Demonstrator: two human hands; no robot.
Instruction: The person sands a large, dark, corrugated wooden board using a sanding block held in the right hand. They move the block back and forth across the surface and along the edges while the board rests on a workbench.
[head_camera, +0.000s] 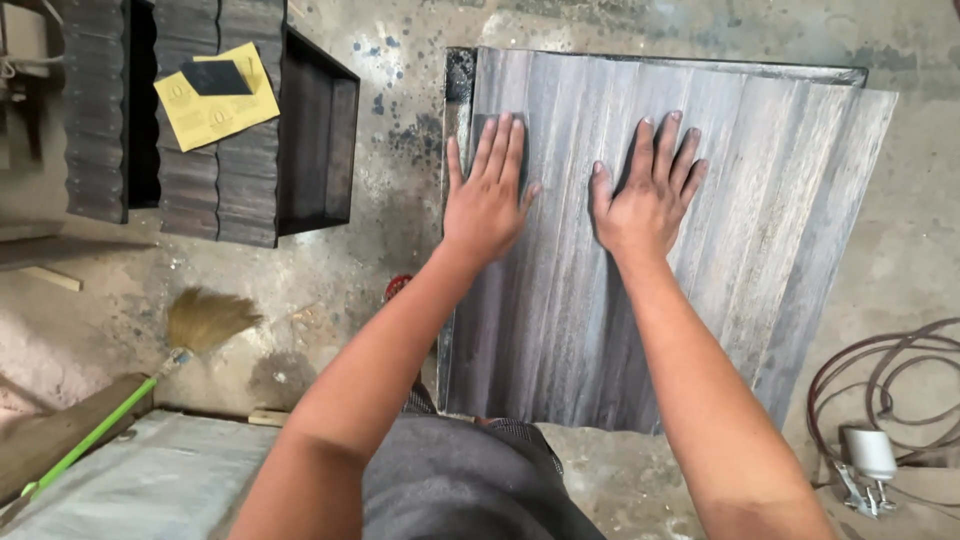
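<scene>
Grey, streaked wood: I see both my hands, left hand (487, 195) and right hand (645, 190), pressed flat with fingers spread, grasping nothing, on the ridged panel (760, 240). Beyond the left, yellow sandpaper (215, 105) on dark frames (250, 170).

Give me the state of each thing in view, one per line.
Left hand: flat on the panel, fingers spread, holding nothing.
Right hand: flat on the panel, fingers spread, holding nothing.
Grey ribbed panel: lying flat, dusty.
Yellow sandpaper sheet: resting on stacked panels, a dark piece on top.
Broom: lying on the floor.
Hose: coiled on the floor.
</scene>
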